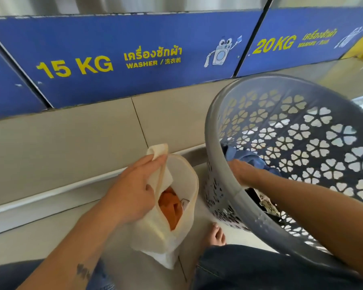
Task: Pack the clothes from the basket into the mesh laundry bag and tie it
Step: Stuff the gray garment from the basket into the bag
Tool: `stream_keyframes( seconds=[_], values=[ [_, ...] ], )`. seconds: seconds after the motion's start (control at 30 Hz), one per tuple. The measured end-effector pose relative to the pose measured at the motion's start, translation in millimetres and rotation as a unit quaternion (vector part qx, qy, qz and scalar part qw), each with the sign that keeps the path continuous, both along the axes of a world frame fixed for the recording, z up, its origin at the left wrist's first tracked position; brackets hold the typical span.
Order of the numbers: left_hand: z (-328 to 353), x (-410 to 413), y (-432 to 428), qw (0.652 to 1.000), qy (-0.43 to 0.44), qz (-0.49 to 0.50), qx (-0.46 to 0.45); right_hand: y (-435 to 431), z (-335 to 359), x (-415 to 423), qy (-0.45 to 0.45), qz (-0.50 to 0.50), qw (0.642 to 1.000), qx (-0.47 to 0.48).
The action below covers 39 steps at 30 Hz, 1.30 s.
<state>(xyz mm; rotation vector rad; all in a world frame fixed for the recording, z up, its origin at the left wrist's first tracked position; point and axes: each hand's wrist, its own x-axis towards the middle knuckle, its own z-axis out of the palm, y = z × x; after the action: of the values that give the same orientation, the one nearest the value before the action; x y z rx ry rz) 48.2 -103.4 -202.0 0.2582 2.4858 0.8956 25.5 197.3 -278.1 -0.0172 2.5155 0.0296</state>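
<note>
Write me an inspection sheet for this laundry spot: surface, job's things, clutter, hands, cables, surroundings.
Surface: pale tiled floor, bag resting on it.
Job's things: mesh laundry bag open, orange garment inside; grey basket tilted toward the person, blue garment and patterned cloth inside.
Clutter: nothing seen.
Hands: left hand grips the bag's rim; right hand reaches into the basket at the blue garment, grip unclear.
Cables: nothing seen.
Surroundings: blue washer panels marked 15 KG and 20 KG; bare foot between bag and basket.

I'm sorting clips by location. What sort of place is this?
Most likely a self-service laundromat: a blue 15 KG WASHER panel and a 20 KG panel line the wall, with a grey laundry basket and mesh laundry bag below.
</note>
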Motion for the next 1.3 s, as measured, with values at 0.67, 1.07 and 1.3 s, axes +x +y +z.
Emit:
stream_keyframes(
  seconds=[0.67,1.07,1.3],
  values=[
    [30.0,54.2,-36.0,0.978,0.065,0.171,0.104,-120.4,210.0,113.3,0.451,-0.021,0.852,-0.265],
    [30.4,59.8,-51.0,0.974,0.055,0.190,0.110,-142.7,169.1,122.9,0.429,-0.002,0.902,-0.044],
    [28.1,57.7,-45.7,0.975,0.061,0.189,0.105,-134.7,166.6,122.7,0.405,-0.087,0.908,0.055]
  ],
)
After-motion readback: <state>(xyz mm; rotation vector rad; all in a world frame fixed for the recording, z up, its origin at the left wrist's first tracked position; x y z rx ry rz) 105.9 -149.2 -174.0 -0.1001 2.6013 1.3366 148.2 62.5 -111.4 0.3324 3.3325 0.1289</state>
